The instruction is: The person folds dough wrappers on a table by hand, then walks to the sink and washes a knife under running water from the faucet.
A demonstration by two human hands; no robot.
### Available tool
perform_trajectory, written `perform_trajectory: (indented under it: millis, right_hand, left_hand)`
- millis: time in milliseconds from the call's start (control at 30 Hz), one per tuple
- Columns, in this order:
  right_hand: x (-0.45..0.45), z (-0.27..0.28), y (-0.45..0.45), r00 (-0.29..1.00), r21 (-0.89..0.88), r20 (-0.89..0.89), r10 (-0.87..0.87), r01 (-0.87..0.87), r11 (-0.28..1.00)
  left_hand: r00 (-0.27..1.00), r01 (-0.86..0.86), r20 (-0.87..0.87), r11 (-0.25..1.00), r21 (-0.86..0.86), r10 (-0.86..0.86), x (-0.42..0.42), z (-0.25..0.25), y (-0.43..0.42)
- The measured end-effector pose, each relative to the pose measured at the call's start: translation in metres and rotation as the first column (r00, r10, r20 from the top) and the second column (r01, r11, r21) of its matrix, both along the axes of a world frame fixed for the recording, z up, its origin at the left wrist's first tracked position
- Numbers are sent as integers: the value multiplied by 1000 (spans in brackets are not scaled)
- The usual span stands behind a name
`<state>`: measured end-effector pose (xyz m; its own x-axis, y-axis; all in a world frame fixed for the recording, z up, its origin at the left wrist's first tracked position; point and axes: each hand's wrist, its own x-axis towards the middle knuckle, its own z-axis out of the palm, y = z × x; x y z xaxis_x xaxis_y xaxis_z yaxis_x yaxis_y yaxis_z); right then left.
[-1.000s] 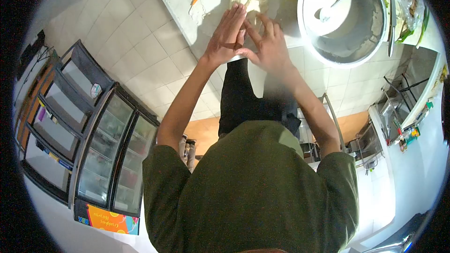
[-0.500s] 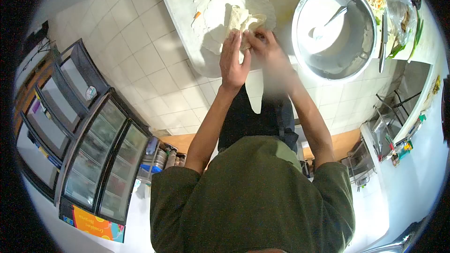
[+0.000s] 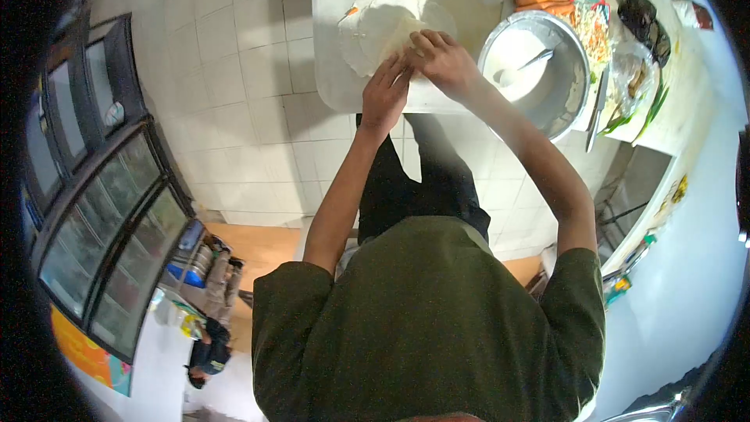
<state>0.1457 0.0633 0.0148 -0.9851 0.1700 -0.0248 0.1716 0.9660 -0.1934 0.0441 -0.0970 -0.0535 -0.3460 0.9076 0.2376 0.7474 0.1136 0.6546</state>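
Note:
A thin round wrapper (image 3: 359, 41) lies on the pale worktop, with a folded portion (image 3: 402, 33) near its middle. My left hand (image 3: 386, 94) rests at the near side of this fold, its fingers together and pressed on it. Just right of it, my right hand (image 3: 444, 62) has bent fingers closed on the upper right part of the fold. The fingertips of both hands nearly meet. The filling inside cannot be seen. A small orange scrap (image 3: 351, 12) lies at the wrapper's upper left edge.
Right of my hands stands a metal bowl (image 3: 566, 101) of white batter with a spoon (image 3: 535, 60). Carrots (image 3: 541, 1), shredded vegetables (image 3: 591, 31), a knife (image 3: 598, 112) and green onions (image 3: 652, 113) lie beyond. Another person (image 3: 209, 352) is at the lower left.
The view has turned, bringing more of the right side of the worktop and another person into sight. My right hand has moved up over the fold, its fingers bent onto it.

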Motion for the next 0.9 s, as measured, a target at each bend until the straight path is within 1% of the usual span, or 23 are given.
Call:
perform_trajectory:
  millis: [67,100,133,200,233,267,300,367,400,467,567,667,767,867,900]
  right_hand:
    - [-4,-6,12,995,-69,-38,96,-98,993]
    - [-8,-9,15,985,12,-63,163,-162,987]
    - [-10,-13,20,978,24,-50,204,-203,979]
    - [-14,-17,28,958,38,-22,286,-285,958]
    - [-18,-9,29,957,11,32,289,-290,957]
    - [-20,-13,31,951,-2,47,307,-307,952]
    - [-20,-22,33,945,-15,62,322,-322,947]
    - [-26,-17,37,931,-64,80,356,-352,934]
    - [-28,-15,38,927,-96,97,362,-353,931]
    - [-29,-16,42,920,-158,135,368,-347,924]
    - [-31,-10,41,903,-119,185,388,-372,921]
    - [-29,-9,42,909,-154,133,395,-375,914]
    - [-29,-2,41,884,-125,146,444,-429,895]
    - [-21,1,39,909,-125,70,411,-401,908]
    - [-19,7,33,967,-194,5,254,-248,949]
  left_hand:
    - [999,-15,38,1000,1,15,2,2,-1]
    - [998,-33,57,999,6,33,1,11,0]
    - [996,-53,75,999,8,53,1,16,1]
    - [989,-144,40,990,-1,144,6,18,-1]
    - [982,-186,40,983,-8,186,7,25,4]
    - [973,-226,39,974,-16,226,8,29,8]
    - [964,-261,48,965,-8,261,12,25,9]
    - [962,-271,42,963,-15,271,18,6,9]
    - [961,-272,39,962,-14,273,18,6,10]
    - [955,-292,71,954,67,287,20,7,10]
    - [953,-302,59,943,143,296,20,2,8]
    - [955,-293,32,930,220,294,19,0,10]
    - [965,-255,6,932,257,262,17,-1,5]
    - [972,-214,-38,937,277,233,15,-5,4]
    - [974,-202,-42,939,277,221,14,-6,4]
